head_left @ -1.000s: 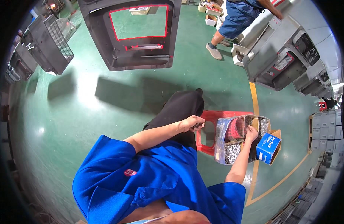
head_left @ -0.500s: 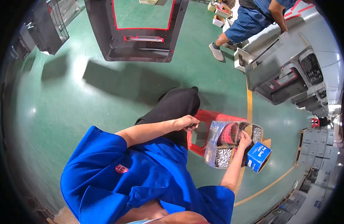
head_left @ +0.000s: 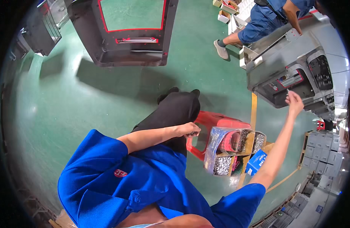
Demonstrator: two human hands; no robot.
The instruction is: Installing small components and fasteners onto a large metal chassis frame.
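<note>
My left hand (head_left: 189, 129) is closed around some small dark pieces above my knee, too small to name. To the right, my raised right hand (head_left: 294, 102) pinches a small light metal piece (head_left: 288, 91) between its fingertips. It is in front of a dark grey moulded housing (head_left: 275, 76) with a red-edged grille opening; whether it touches the housing I cannot tell. Below it, a parts box (head_left: 232, 154) wrapped in clear plastic rests by the red stool (head_left: 206, 121). Its compartments hold shiny silver pieces (head_left: 222, 166) and darker small parts (head_left: 243, 139).
A blue carton (head_left: 255, 162) stands beside the parts box. Ahead is another large dark housing (head_left: 135, 59) with a red-edged opening. A person in blue shorts (head_left: 254, 24) bends over at the upper right, near white part trays (head_left: 248, 57). Grey boxes (head_left: 315, 152) are stacked at far right.
My right hand has left the parts box and risen up and right to the grey housing, holding a small metal piece. My left hand stays closed above the knee. The view has shifted slightly.
</note>
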